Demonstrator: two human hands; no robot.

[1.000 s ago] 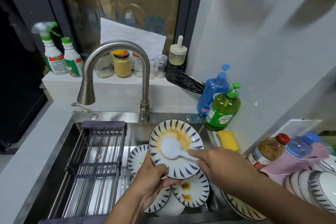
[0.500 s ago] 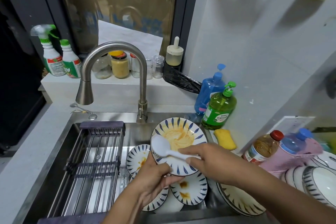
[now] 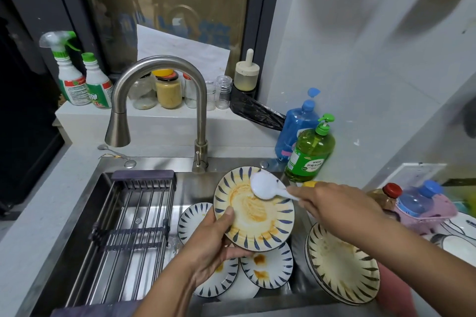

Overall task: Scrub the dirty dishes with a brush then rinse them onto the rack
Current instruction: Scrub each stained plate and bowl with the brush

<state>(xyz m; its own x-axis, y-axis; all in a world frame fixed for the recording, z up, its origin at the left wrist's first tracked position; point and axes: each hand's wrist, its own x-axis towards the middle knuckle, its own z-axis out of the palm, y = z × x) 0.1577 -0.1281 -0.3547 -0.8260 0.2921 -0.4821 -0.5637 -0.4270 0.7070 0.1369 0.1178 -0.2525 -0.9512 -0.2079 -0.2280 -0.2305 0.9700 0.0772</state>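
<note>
The right hand (image 3: 332, 203) pinched the thin handle of a white plastic dish brush with a round head (image 3: 265, 186), fingers curled round it. The handle ran leftward and slightly up from the fingers, so the brush's long axis lay nearly level across the picture, and its head pressed on the upper right part of a round ceramic plate with blue dashes round a yellow rim (image 3: 253, 210). That plate was tilted, face toward the camera, above the sink; orange smears covered its middle and lower face, down and to the left of the brush head, so the next stroke probably called for pulling the head that way. The left hand (image 3: 213, 244) gripped the plate's lower left edge, thumb on the face and fingers curled behind.

Below, the stainless steel sink basin (image 3: 195, 188) held several more small patterned plates (image 3: 266, 265), some overlapping, at least one with orange spots. A stack of larger cream plates with dark dashes (image 3: 342, 265) leaned at the basin's right edge. The dark metal-barred drying rack (image 3: 128, 226) spanned the basin's left part and held no dishes; it lay nearer the left hand. The brushed-steel arched tap (image 3: 159, 69) stood behind, spout over the rack side; no water showed.
</note>
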